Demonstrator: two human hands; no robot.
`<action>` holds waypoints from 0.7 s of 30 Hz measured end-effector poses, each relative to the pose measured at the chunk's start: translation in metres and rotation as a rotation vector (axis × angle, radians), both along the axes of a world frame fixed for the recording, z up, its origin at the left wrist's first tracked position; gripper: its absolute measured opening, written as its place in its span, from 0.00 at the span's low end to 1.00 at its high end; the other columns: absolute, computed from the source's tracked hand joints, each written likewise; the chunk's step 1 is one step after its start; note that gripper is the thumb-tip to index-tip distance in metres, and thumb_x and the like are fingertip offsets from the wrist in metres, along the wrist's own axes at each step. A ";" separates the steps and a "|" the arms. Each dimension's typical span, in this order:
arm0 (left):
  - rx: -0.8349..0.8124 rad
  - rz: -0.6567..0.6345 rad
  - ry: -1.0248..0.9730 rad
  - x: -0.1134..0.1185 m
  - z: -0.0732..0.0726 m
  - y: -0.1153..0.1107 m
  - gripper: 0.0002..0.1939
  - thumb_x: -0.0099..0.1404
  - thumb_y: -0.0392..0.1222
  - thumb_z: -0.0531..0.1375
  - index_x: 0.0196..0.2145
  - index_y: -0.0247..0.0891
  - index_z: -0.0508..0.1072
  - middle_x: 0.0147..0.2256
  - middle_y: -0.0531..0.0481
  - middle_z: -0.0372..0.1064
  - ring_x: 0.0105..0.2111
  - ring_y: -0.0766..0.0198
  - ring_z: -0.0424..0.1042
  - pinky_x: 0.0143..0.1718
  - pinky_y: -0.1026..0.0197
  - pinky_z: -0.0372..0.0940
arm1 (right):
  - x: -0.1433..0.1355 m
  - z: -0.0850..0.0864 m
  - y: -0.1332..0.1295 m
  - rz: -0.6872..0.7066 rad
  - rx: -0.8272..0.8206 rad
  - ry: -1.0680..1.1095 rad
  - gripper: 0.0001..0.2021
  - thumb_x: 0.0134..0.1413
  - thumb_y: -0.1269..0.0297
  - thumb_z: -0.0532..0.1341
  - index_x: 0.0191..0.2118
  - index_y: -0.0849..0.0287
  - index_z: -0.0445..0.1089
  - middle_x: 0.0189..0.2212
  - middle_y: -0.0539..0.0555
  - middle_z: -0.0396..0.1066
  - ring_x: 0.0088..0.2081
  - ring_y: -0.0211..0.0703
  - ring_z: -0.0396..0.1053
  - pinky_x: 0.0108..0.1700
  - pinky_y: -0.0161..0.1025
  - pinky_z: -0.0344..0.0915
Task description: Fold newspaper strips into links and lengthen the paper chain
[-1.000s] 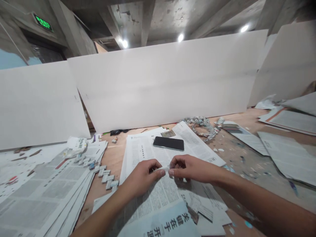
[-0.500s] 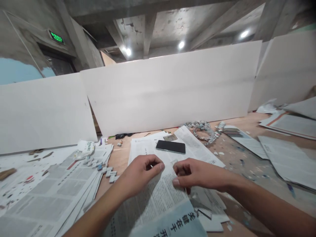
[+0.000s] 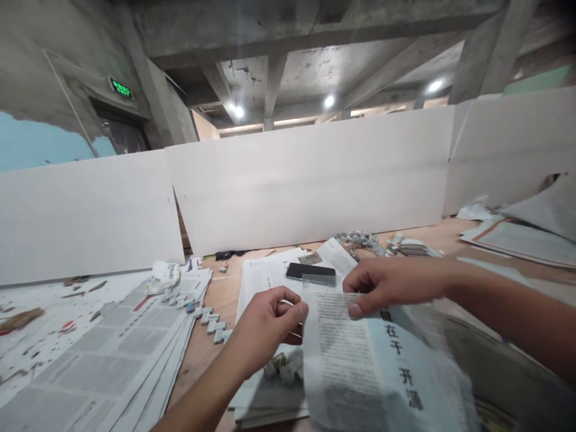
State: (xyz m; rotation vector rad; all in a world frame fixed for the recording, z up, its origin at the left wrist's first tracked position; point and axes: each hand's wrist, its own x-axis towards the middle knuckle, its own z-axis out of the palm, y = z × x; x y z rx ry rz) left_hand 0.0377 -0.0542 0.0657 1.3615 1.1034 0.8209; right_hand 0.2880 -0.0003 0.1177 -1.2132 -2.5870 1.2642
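Observation:
A newspaper sheet (image 3: 342, 354) with dense columns and large dark characters on a pale blue part is raised off the table and hangs between my hands. My right hand (image 3: 382, 285) pinches its top edge between thumb and fingers. At its upper left corner my left hand (image 3: 276, 315) is closed, thumb against curled fingers, on the sheet's edge. Small folded paper pieces (image 3: 285, 366) lie on the paper stack (image 3: 265, 396) below, partly covered by the sheet. Just beyond my hands a black phone (image 3: 310, 271) rests on printed pages.
Stacked newspapers (image 3: 112, 354) spread at the left, with a chain of folded paper blocks (image 3: 213, 321) beside them. Another coiled paper chain (image 3: 360, 240) sits at the back. White boards (image 3: 306, 186) stand upright along the far edge. More papers (image 3: 522, 237) lie at the right.
The newspaper sheet has come up off the stack and swung right, uncovering the folded pieces. My right hand has moved right and up with it; my left hand stays nearly in place.

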 end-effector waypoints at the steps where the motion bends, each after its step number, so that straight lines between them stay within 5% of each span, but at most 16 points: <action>1: -0.029 -0.004 -0.015 0.002 -0.007 0.003 0.16 0.59 0.52 0.64 0.33 0.37 0.68 0.28 0.50 0.74 0.28 0.63 0.74 0.31 0.61 0.68 | -0.001 0.004 0.009 0.017 0.002 -0.046 0.17 0.50 0.47 0.65 0.31 0.58 0.74 0.24 0.47 0.65 0.27 0.38 0.60 0.29 0.33 0.55; 5: -0.133 0.059 -0.010 0.004 -0.042 0.020 0.20 0.55 0.55 0.67 0.31 0.38 0.64 0.27 0.51 0.73 0.28 0.62 0.76 0.28 0.62 0.68 | -0.018 -0.006 0.039 0.032 0.080 -0.201 0.15 0.49 0.50 0.65 0.31 0.58 0.76 0.25 0.49 0.71 0.28 0.39 0.64 0.30 0.34 0.56; 10: -0.222 0.048 -0.009 -0.005 -0.077 0.035 0.22 0.53 0.57 0.67 0.30 0.39 0.63 0.23 0.52 0.71 0.24 0.64 0.73 0.25 0.62 0.66 | -0.043 -0.059 0.050 -0.037 0.186 -0.202 0.19 0.51 0.46 0.62 0.34 0.59 0.77 0.29 0.52 0.75 0.30 0.42 0.67 0.29 0.34 0.57; 15: -0.248 -0.068 0.030 -0.021 -0.081 0.043 0.23 0.50 0.57 0.68 0.28 0.37 0.65 0.23 0.50 0.72 0.22 0.65 0.72 0.24 0.64 0.64 | -0.053 -0.107 0.036 -0.185 0.200 -0.053 0.17 0.53 0.51 0.60 0.31 0.61 0.77 0.22 0.50 0.70 0.25 0.38 0.62 0.26 0.33 0.54; 21: -0.132 -0.068 0.086 -0.028 -0.082 0.065 0.23 0.55 0.60 0.64 0.30 0.35 0.69 0.22 0.55 0.68 0.22 0.67 0.69 0.26 0.64 0.63 | -0.056 -0.123 0.028 -0.188 0.158 0.101 0.14 0.54 0.56 0.59 0.30 0.61 0.75 0.23 0.49 0.68 0.27 0.37 0.62 0.28 0.32 0.55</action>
